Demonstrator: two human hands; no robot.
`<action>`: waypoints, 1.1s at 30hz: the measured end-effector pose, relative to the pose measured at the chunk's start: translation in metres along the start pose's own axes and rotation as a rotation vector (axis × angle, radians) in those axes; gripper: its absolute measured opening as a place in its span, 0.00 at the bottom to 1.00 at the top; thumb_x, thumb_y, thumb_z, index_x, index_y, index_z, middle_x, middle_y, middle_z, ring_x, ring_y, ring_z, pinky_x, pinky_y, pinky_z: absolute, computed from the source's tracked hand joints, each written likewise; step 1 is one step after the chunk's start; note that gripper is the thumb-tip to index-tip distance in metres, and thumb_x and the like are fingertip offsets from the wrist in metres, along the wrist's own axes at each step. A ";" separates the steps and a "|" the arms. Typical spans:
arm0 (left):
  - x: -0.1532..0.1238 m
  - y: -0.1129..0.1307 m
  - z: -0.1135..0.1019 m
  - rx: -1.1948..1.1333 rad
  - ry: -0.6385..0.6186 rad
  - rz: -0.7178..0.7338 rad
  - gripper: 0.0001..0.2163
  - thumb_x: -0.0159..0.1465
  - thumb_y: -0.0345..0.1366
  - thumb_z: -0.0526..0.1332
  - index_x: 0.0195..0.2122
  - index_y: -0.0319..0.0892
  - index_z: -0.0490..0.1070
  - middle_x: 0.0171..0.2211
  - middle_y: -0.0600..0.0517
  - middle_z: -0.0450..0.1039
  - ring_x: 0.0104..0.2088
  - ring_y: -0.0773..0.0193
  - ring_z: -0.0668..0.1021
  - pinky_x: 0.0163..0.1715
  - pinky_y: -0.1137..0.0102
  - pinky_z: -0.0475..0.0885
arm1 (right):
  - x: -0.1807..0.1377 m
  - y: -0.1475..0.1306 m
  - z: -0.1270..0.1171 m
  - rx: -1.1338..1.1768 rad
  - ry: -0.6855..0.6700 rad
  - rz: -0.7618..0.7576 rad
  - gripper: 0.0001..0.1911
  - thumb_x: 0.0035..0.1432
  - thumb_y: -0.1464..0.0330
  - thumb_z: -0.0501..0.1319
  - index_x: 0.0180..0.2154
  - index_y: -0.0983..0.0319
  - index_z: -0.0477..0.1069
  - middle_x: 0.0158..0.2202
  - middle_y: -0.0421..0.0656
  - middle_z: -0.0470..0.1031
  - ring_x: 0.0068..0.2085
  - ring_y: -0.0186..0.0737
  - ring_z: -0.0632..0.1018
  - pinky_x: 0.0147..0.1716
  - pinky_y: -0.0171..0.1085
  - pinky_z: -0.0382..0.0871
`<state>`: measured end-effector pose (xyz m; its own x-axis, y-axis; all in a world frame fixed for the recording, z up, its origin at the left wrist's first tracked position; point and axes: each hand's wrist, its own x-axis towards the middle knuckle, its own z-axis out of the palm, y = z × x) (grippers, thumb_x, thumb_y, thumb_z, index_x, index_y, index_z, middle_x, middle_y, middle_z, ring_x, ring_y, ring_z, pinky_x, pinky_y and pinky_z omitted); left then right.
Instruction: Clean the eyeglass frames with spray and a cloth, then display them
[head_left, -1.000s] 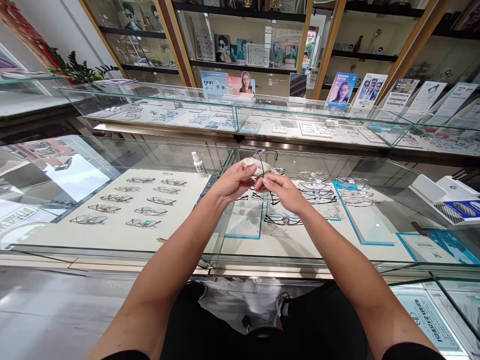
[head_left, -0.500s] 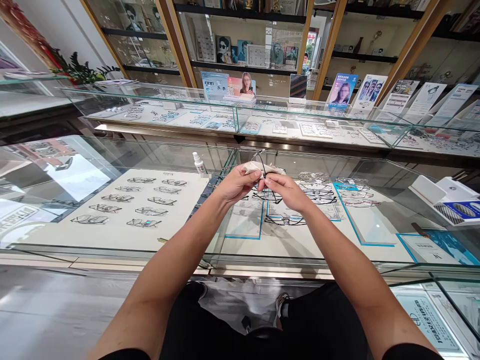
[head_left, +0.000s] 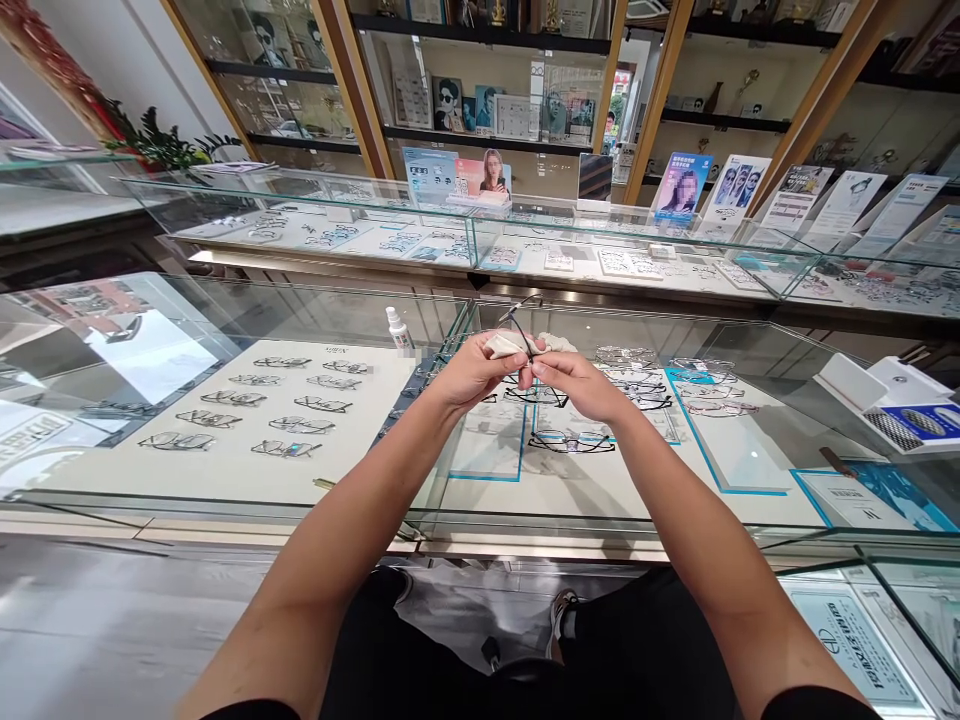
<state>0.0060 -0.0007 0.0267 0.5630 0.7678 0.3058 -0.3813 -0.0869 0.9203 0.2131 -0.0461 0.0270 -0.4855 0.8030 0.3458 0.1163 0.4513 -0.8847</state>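
Observation:
Both my hands are raised over a glass display counter [head_left: 225, 500]. My left hand [head_left: 471, 370] is closed on a small white cloth [head_left: 501, 345], pinched around part of a thin black pair of glasses [head_left: 519, 322]. My right hand [head_left: 576, 382] is closed on the same glasses frame from the right, fingertips touching the left hand. One temple arm sticks up and away above the hands. Inside the case below lie several pairs of glasses [head_left: 571, 441] on white trays.
A small white spray bottle [head_left: 398, 330] stands on the counter left of my hands. Rows of frames [head_left: 247, 400] fill the left tray. A second glass counter [head_left: 472, 235] with brochures [head_left: 681, 186] runs behind. White boxes [head_left: 892, 400] sit at the right.
My hands have shifted slightly; the cloth now bunches tighter under the left fingers, and the frame's temple arm has tilted more to the right.

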 end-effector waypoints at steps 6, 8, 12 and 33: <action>0.001 0.000 0.005 0.002 0.113 -0.017 0.25 0.47 0.49 0.88 0.35 0.39 0.81 0.29 0.50 0.83 0.27 0.62 0.80 0.41 0.65 0.73 | 0.000 -0.001 0.001 -0.112 0.014 -0.028 0.35 0.70 0.35 0.59 0.37 0.59 0.81 0.40 0.44 0.79 0.45 0.45 0.75 0.52 0.43 0.67; 0.001 0.001 0.008 0.045 0.138 0.003 0.25 0.49 0.51 0.87 0.34 0.40 0.80 0.33 0.50 0.84 0.30 0.63 0.80 0.41 0.66 0.73 | -0.001 -0.003 0.001 -0.143 0.038 -0.044 0.35 0.70 0.35 0.58 0.36 0.59 0.80 0.40 0.44 0.80 0.45 0.46 0.76 0.53 0.43 0.67; -0.001 0.002 0.009 0.233 0.085 0.074 0.25 0.58 0.59 0.80 0.36 0.42 0.77 0.25 0.54 0.77 0.30 0.62 0.78 0.39 0.68 0.70 | 0.000 -0.006 0.001 -0.136 0.070 -0.042 0.35 0.69 0.34 0.58 0.35 0.59 0.79 0.40 0.44 0.82 0.46 0.47 0.77 0.54 0.43 0.68; -0.001 0.010 -0.003 0.193 0.005 0.016 0.19 0.59 0.51 0.82 0.36 0.40 0.83 0.27 0.50 0.79 0.27 0.66 0.73 0.30 0.69 0.61 | 0.001 -0.005 -0.007 0.054 0.062 -0.017 0.32 0.66 0.36 0.65 0.34 0.58 0.80 0.39 0.45 0.82 0.47 0.49 0.80 0.60 0.51 0.70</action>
<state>-0.0004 -0.0005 0.0346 0.5539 0.7687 0.3198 -0.2424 -0.2186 0.9452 0.2184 -0.0446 0.0345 -0.4318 0.8188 0.3784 0.0612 0.4451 -0.8934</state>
